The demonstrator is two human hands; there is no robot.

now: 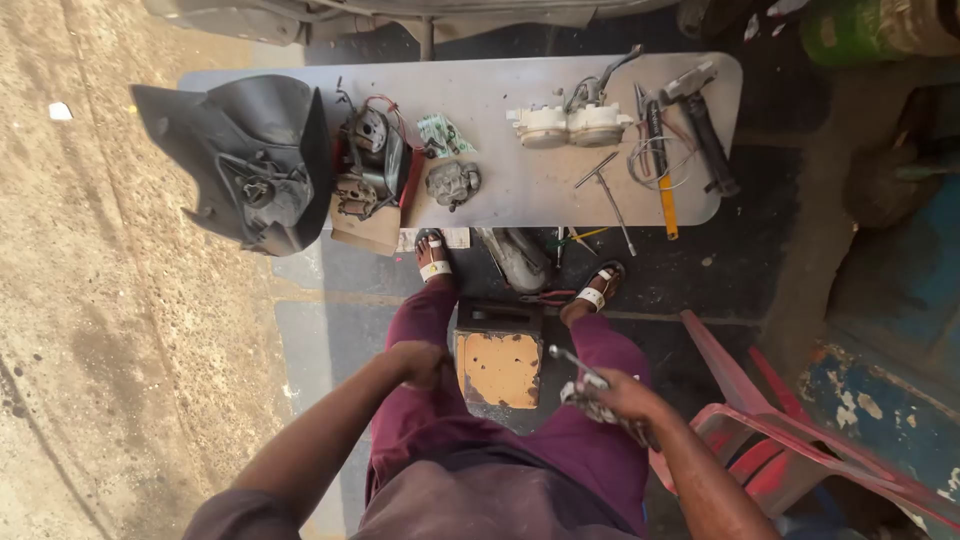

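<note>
The right hand grips a metal wrench and a rag, fingers closed; its shaft points up-left above the lap, toward the wooden stool. The left hand is fisted, seemingly empty.

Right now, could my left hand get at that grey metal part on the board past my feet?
Probably yes: the left hand is a closed fist over the knee, and nothing stands between it and the grey part.

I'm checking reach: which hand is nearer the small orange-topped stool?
Left. The left hand is closed right beside the stool; the right hand, gripping a metal tool, sits slightly farther off.
</note>
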